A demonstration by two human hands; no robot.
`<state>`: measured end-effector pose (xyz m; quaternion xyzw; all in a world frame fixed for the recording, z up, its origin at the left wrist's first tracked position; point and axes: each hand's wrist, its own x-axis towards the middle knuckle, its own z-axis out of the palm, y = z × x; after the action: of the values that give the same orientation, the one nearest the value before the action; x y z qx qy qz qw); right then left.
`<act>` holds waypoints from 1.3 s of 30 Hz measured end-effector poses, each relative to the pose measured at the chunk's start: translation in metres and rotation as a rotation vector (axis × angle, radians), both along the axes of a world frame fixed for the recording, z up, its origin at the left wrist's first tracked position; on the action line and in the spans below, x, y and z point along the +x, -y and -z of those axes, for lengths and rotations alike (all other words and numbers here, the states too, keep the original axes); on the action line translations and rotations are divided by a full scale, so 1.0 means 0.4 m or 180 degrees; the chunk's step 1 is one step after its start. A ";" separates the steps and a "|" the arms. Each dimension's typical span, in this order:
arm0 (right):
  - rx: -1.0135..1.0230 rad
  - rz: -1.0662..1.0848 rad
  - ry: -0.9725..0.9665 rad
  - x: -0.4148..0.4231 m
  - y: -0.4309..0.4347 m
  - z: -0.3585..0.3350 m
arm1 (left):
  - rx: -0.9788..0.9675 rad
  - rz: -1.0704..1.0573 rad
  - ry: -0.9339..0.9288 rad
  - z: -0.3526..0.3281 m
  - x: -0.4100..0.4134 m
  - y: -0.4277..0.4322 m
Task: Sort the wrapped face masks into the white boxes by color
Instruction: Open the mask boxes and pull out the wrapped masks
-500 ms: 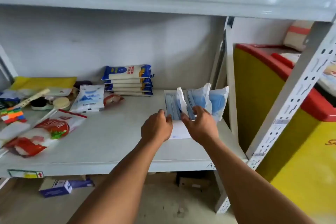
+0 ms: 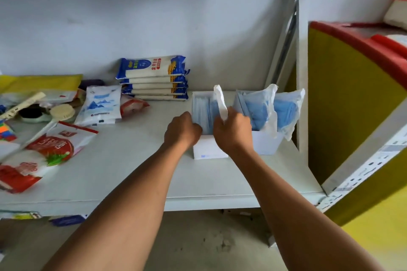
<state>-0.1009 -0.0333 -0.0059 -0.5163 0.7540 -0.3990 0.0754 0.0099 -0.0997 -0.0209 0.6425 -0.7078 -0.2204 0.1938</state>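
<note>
Two white boxes stand side by side on the grey shelf, the left box [image 2: 207, 152] and the right box [image 2: 267, 144]. Both hold upright wrapped masks [image 2: 257, 110], mostly blue. My left hand [image 2: 182, 131] has its fingers curled into the left box among the wrapped masks [image 2: 201, 112] there. Between the boxes, my right hand [image 2: 233, 132] grips a white wrapped mask [image 2: 221, 103] that sticks up above it. One blue wrapped mask [image 2: 288, 112] leans out over the right box's far side.
A stack of blue-and-white noodle packets [image 2: 154, 79] lies behind the boxes. White and red food bags [image 2: 99, 105] and brushes clutter the shelf's left part. The shelf upright [image 2: 301, 72] stands just right of the boxes, with a yellow-and-red cabinet [image 2: 352, 94] beyond it.
The view has moved closer to the boxes. Both hands have sunk a little deeper into the masks, the right one holding the white wrapped mask upright.
</note>
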 end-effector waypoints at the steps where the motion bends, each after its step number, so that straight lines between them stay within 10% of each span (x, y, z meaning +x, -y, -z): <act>1: -0.0062 0.0063 0.0088 0.000 -0.002 -0.004 | -0.0045 -0.0029 -0.0016 0.000 0.014 -0.002; 19: -0.1788 0.0687 0.1938 -0.062 -0.029 -0.011 | -0.1024 -0.0168 0.0437 -0.005 0.137 0.021; 23: -0.1578 0.0885 0.1090 -0.054 -0.034 0.023 | -0.1789 0.0496 0.0476 -0.021 0.055 0.006; 29: -0.0274 0.0183 -0.0584 -0.020 -0.060 0.131 | -0.1147 0.1027 0.1180 0.008 0.001 -0.011; 39: 0.1299 -0.0248 -0.1491 -0.043 -0.055 0.163 | -0.1282 0.0907 0.1011 0.030 0.008 -0.020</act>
<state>-0.1181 -0.0114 -0.0713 -0.5969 0.7950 -0.1064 0.0168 0.0130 -0.0919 -0.0329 0.5117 -0.8419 0.0029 0.1713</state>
